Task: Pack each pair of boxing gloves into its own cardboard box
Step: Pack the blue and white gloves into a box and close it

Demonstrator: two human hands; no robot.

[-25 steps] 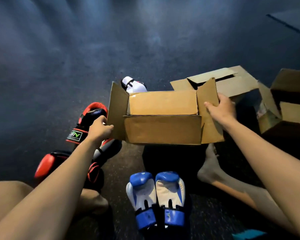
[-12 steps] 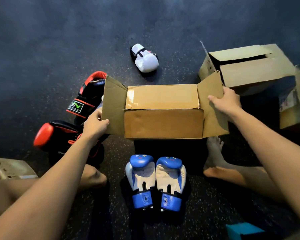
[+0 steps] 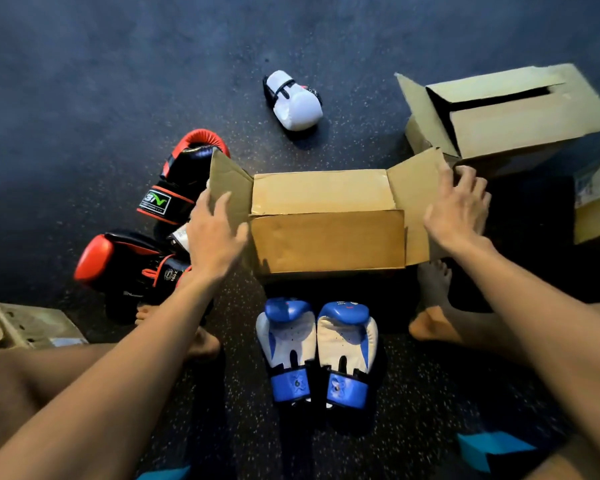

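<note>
Both hands are sitting at the ends of the middle box [image 3: 326, 240]: left hand [image 3: 215, 233] at the left flap [image 3: 227, 183], right hand [image 3: 459, 209] over the right flap [image 3: 413, 199]. Fingers on both are spreading out straight and gripping nothing. I can't tell if they're actually touching cardboard.

Blue gloves [image 3: 317, 351] are lying side by side on the floor [image 3: 84, 81], just on the near side of the box between the legs. Cuffs are pointing at the person, and the long axis is running straight at the box's near wall, crossing the box's own left-right axis. The pair is lying back toward the person from both hands, roughly midway, so neither hand is looking nearer.

Box interior is hiding: a long flap seems to be covering the top.

Red-and-black gloves [image 3: 174, 188] are lying just left of the box, partly behind the left hand. Only one white glove [image 3: 295, 102] is showing, beyond the box. Second box [image 3: 513, 126], far right, is gaping open. Two more boxes are getting cut off at the frame edges.
</note>
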